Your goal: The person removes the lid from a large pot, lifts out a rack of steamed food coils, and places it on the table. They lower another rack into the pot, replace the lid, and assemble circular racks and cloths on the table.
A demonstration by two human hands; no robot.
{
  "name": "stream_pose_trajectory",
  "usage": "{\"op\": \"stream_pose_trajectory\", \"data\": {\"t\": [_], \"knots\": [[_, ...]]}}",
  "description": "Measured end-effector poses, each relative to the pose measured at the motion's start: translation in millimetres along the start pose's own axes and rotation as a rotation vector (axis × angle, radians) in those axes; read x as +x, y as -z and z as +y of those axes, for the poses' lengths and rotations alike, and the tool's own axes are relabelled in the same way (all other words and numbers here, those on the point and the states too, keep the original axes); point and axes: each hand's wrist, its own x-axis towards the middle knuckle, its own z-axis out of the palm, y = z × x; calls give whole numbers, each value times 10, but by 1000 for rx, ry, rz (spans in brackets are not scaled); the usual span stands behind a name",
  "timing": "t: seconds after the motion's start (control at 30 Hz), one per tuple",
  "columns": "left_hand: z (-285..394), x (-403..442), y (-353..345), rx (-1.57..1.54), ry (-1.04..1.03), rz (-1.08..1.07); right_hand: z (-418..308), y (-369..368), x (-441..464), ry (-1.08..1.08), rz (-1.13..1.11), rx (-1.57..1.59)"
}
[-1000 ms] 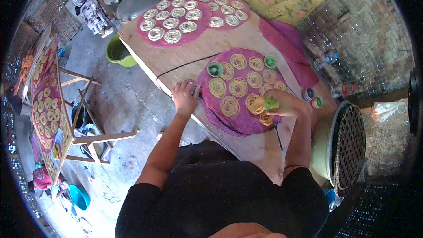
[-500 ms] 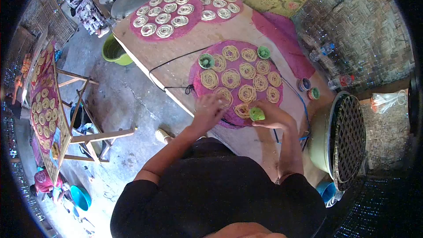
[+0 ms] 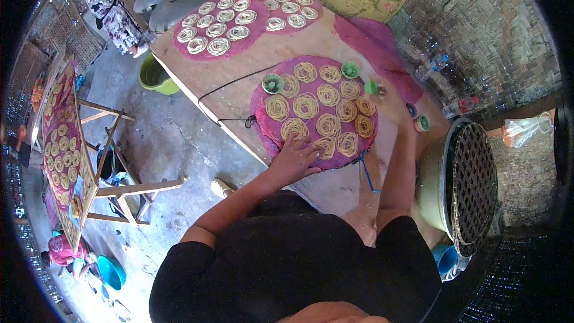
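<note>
A round pink mat [image 3: 287, 125] on the table bears several coiled noodle nests [image 3: 305, 107]. My left hand [image 3: 295, 160] lies on the mat's near edge, fingers spread, fingertips at a nest. My right arm reaches forward past the mat's right side. My right hand [image 3: 384, 90], blurred, holds a small green cup [image 3: 372, 87] just off the mat's far right edge; some of its fingers are hard to make out. Two more green cups stand on the mat, a left cup [image 3: 273, 84] and a far-right cup [image 3: 350, 70].
Paler nests [image 3: 219, 46] lie on pink mats at the table's far end. A large basin [image 3: 433, 185] with a woven lid [image 3: 475, 188] stands right, beside small tubs [image 3: 422, 122] and bottles [image 3: 460, 106]. Left are a wooden rack [image 3: 128, 188], a green bucket [image 3: 156, 75] and two people.
My right hand has moved away from my body and rightward with the green cup, uncovering a nest at the near edge. My left hand has come down onto the mat's near edge.
</note>
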Motion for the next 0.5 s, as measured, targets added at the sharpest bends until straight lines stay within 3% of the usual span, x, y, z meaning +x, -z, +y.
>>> {"op": "stream_pose_trajectory", "data": {"t": [0.07, 0.2, 0.3, 0.37, 0.4, 0.43, 0.5], "knots": [[32, 3, 23, 55, -8, 5, 331, -146, 506, 204, 98, -101], [39, -96, 193, 39, 50, 85, 501, -514, 998, 363, 229, -420], [-96, -404, 455, -15, 164, 135, 671, -528, 1223, 306, 175, -312], [-213, -677, 579, -25, 358, 205, 677, -442, 1383, -111, 509, 208], [-286, -792, 595, -16, 370, 209, 587, -453, 1437, -58, 504, 188], [-354, -911, 559, -28, 498, 251, 505, -554, 1471, -54, 491, 192], [-409, -1005, 483, -41, 638, 293, -140, -947, 1289, 86, -126, 572]]}}
